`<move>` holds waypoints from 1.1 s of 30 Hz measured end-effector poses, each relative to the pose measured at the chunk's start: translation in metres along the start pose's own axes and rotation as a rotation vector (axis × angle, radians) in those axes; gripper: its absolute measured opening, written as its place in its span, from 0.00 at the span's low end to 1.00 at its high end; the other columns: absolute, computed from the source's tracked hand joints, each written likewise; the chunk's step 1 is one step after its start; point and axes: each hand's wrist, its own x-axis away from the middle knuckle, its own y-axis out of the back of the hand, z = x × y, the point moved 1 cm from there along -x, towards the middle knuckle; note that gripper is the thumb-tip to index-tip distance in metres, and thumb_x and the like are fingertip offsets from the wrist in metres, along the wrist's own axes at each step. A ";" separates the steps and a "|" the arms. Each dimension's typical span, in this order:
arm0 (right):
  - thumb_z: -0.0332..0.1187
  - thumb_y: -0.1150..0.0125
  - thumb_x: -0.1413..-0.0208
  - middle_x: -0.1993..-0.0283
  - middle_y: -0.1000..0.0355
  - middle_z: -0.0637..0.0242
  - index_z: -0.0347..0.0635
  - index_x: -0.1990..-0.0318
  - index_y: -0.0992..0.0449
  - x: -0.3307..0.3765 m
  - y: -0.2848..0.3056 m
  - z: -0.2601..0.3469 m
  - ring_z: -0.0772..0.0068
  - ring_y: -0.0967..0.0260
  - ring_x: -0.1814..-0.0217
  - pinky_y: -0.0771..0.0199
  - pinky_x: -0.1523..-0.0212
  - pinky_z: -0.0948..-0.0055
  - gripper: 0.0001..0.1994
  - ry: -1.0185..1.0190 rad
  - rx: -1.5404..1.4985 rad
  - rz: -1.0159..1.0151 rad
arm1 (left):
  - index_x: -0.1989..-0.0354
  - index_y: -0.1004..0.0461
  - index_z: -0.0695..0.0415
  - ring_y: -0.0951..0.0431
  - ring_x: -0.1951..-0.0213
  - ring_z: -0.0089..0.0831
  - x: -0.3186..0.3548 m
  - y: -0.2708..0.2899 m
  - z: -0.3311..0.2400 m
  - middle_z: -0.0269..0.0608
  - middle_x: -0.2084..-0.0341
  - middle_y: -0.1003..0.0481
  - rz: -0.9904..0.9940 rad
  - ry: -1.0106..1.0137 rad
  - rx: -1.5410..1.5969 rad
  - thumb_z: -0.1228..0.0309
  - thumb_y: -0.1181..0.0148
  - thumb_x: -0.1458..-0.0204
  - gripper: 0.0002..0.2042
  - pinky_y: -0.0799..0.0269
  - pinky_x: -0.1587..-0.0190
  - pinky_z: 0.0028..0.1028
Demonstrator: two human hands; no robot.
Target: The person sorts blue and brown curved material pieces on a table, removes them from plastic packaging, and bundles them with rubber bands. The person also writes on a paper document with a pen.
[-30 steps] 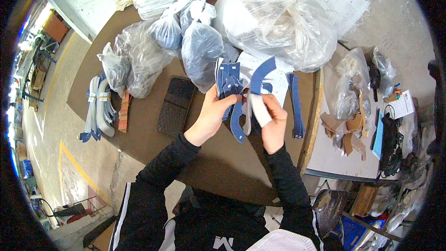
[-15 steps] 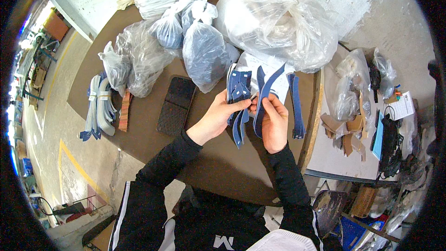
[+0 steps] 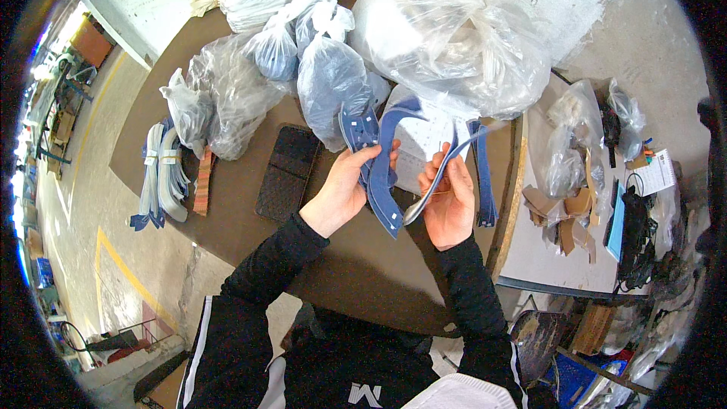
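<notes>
Curved dark-blue strips (image 3: 385, 201), some with small white marks, form a bundle in my left hand (image 3: 338, 193), whose fingers close around it. My right hand (image 3: 448, 208) pinches a single blue strip (image 3: 418, 210) between thumb and fingers. That strip is turned nearly edge-on, with a pale side showing, and is apart from the bundle. Behind both hands lies a white printed sheet (image 3: 425, 129). Just right of my right hand, more blue strips (image 3: 485, 182) rest on the brown table (image 3: 341, 280).
Clear plastic bags (image 3: 454, 38) and knotted bags with blue contents (image 3: 333, 87) fill the table's back. Left of my hands lie a black quilted case (image 3: 288, 174), a striped piece (image 3: 203, 185) and tied pale-blue strip bundles (image 3: 160, 170). A side table (image 3: 575, 265) on the right holds brown scraps.
My hands have moved apart. The right one has tilted its strip edge-on, away from the bundle. The bundle in my left hand has shifted slightly left and fanned out.
</notes>
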 end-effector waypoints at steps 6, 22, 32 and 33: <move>0.26 0.39 0.44 0.61 0.25 0.66 0.33 0.53 0.26 -0.002 0.003 -0.010 0.79 0.28 0.63 0.29 0.62 0.79 0.12 0.028 0.337 -0.113 | 0.51 0.31 0.61 0.24 0.59 0.26 0.003 -0.006 0.016 0.39 0.57 0.24 -0.002 -0.124 -0.206 0.76 0.47 0.42 0.11 0.28 0.54 0.28; 0.21 0.37 0.47 0.67 0.29 0.72 0.34 0.51 0.27 -0.007 0.008 -0.015 0.83 0.34 0.64 0.35 0.61 0.83 0.15 0.049 0.581 -0.105 | 0.53 0.28 0.60 0.23 0.57 0.24 0.006 -0.004 0.021 0.38 0.59 0.22 0.065 -0.198 -0.325 0.79 0.43 0.45 0.11 0.28 0.53 0.26; 0.19 0.37 0.49 0.68 0.29 0.73 0.34 0.50 0.27 -0.004 0.001 -0.013 0.84 0.34 0.65 0.35 0.62 0.84 0.17 0.060 0.588 -0.029 | 0.54 0.27 0.59 0.21 0.60 0.26 0.010 -0.009 0.009 0.37 0.60 0.22 0.029 -0.114 -0.183 0.76 0.42 0.44 0.10 0.25 0.56 0.28; 0.19 0.37 0.49 0.67 0.29 0.73 0.34 0.50 0.26 -0.004 0.001 -0.014 0.84 0.34 0.65 0.35 0.62 0.84 0.17 0.064 0.586 -0.022 | 0.55 0.26 0.59 0.21 0.60 0.26 0.010 -0.009 0.008 0.36 0.60 0.22 0.034 -0.120 -0.187 0.75 0.42 0.44 0.10 0.25 0.57 0.28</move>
